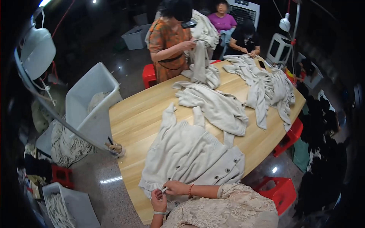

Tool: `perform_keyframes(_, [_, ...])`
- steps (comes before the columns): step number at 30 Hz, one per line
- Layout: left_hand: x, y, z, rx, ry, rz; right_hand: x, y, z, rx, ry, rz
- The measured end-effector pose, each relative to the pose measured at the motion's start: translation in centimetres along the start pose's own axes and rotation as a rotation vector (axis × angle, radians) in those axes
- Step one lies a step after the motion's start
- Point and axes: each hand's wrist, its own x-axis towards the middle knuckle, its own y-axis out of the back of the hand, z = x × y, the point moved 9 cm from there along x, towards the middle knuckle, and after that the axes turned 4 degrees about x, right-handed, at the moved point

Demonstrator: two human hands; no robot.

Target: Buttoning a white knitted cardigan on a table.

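Note:
A cream knitted cardigan (180, 146) lies spread on the table before me, its sleeves pointing away and dark buttons along the front band at right. At its near-left hem, my left hand (158, 200) is closed, fingers curled. My right hand (176, 187), with a beaded bracelet at the wrist, meets it from the right in a pinch. Between the fingertips shows a small pale piece that looks like the cardigan's edge; the fingers partly hide it. Just beyond, a second cream cardigan (215, 104) overlaps the far side of the first.
More cream knitwear (268, 85) is heaped at the table's (131, 114) far right. Across it, a standing person (167, 45) handles a garment; two others sit farther back. White bins (91, 95) stand left, red stools (279, 193) right. A small container of tools (117, 149) sits at the left edge.

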Motion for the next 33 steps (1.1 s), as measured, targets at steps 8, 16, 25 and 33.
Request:
perform_keyframes(8, [-0.2,0.3,1.6,0.294,-0.053,0.164,0.4,0.1,-0.5,-0.055,0.037,-0.113])
perform_keyframes(16, [-0.1,0.0,-0.7,0.119,0.08,0.195,-0.4,-1.1,1.0,-0.032,0.012,-0.182])
perform_keyframes(25, [-0.2,-0.3,-0.8,0.093,0.061,0.197,-0.9,-0.2,1.8,-0.002,0.067,0.105])
perform_keyframes(33, [0.3,-0.5,-4.0,-0.096,0.158,0.038,-0.4,0.5,-0.9,0.026,0.172,-0.121])
